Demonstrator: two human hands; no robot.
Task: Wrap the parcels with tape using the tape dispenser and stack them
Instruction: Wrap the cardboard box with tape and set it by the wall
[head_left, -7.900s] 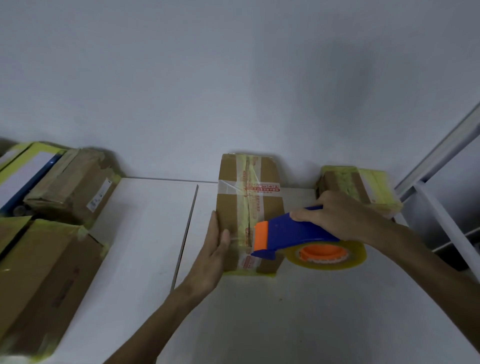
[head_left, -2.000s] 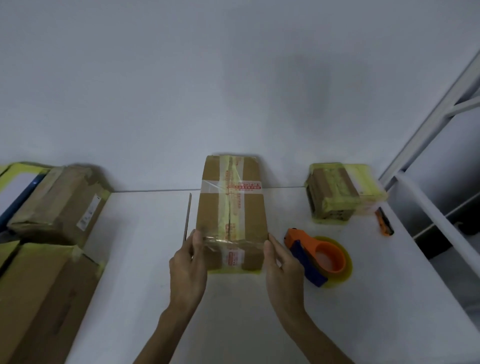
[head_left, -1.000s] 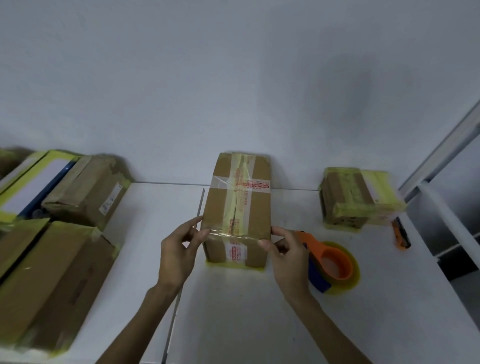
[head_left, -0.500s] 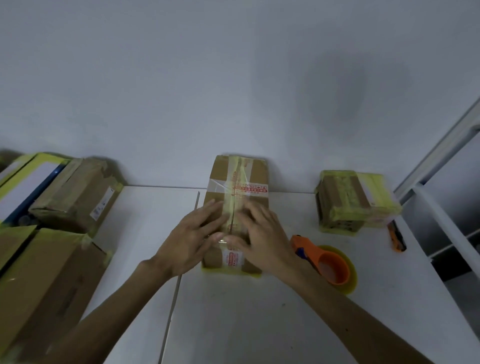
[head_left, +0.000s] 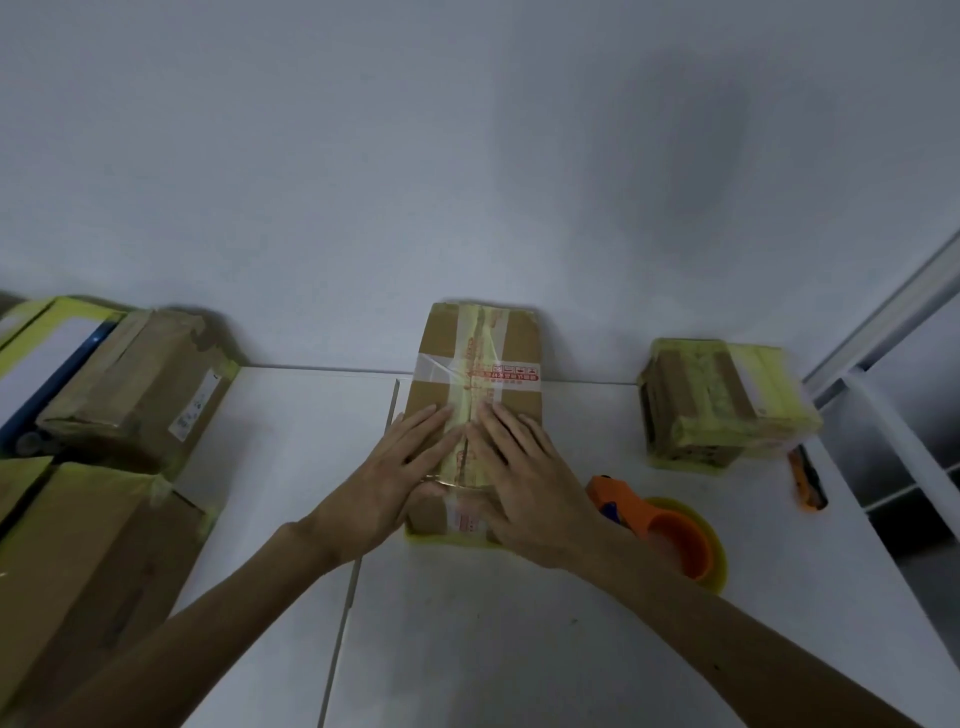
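A brown cardboard parcel (head_left: 483, 343) with yellowish tape along its length and clear tape across it lies in the middle of the white table (head_left: 493, 634), its far end against the wall. My left hand (head_left: 395, 480) and my right hand (head_left: 524, 483) lie flat on its near half, fingers straight, fingertips meeting at the centre seam. The orange and blue tape dispenser (head_left: 665, 530) with its yellowish roll lies on the table just right of my right wrist, untouched.
A smaller parcel (head_left: 722, 405) wrapped in yellow tape stands at the back right, with an orange utility knife (head_left: 805, 478) beside it. Several cardboard boxes (head_left: 130, 384) are piled at the left, one large box (head_left: 78, 561) nearest. A white metal frame (head_left: 893, 447) borders the right side.
Earlier my right hand gripped the dispenser against the parcel, then it was laid down at the right. Both hands pinched the cross strip at the parcel's sides; now they press flat on top.
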